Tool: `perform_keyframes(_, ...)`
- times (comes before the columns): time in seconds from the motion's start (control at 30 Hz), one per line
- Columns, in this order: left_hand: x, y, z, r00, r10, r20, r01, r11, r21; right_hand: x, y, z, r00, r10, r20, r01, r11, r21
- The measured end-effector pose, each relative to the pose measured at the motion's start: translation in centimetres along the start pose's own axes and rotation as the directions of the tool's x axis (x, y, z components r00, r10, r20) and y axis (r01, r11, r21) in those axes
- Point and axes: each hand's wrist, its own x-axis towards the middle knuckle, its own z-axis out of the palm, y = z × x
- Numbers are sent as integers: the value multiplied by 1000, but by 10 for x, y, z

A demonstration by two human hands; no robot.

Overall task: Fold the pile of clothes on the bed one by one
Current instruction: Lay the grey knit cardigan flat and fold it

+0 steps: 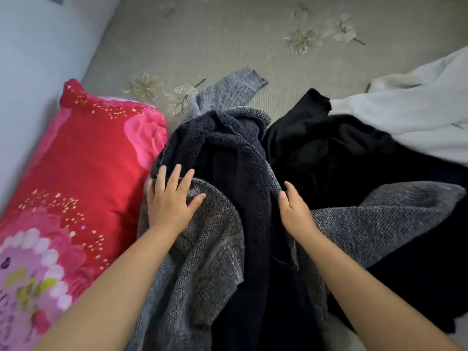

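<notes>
A grey knitted jacket (202, 249) with a dark fleece lining (228, 153) lies rumpled in the middle of the bed, one sleeve stretching away at the top. My left hand (169, 198) lies flat on the jacket's left front panel, fingers spread and straight. My right hand (293, 209) touches the edge of the right front panel; its fingertips are hidden in the fabric fold. A black garment (342, 153) lies bunched to the right of the jacket, partly under it. A white garment (410, 112) lies at the far right.
A red pillow (83, 173) with pink flowers lies along the left side, against a pale blue wall (33, 46). The beige bedspread (228, 39) with a flower print stretches behind the clothes.
</notes>
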Motion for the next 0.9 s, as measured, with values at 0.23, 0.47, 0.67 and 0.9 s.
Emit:
perform_keyframes(0.23, 18, 1, -6, 979, 110, 172, -79, 982, -173, 12, -25, -13, 981, 111, -156, -101, 993, 66)
perform_keyframes(0.47, -24, -25, -44, 741, 309, 596, -285, 949, -138, -9, -97, -149, 733, -114, -671, -23, 981, -192)
perform_keyframes(0.67, -55, -19, -56, 784, 526, 328, -475, 850, -226, -49, -62, -162, 883, -59, -465, -186, 867, -463)
perform_keyframes(0.9, 10, 56, -53, 923, 385, -10, -376, 896, -239, -71, 23, -105, 930, 365, -34, -279, 645, -712)
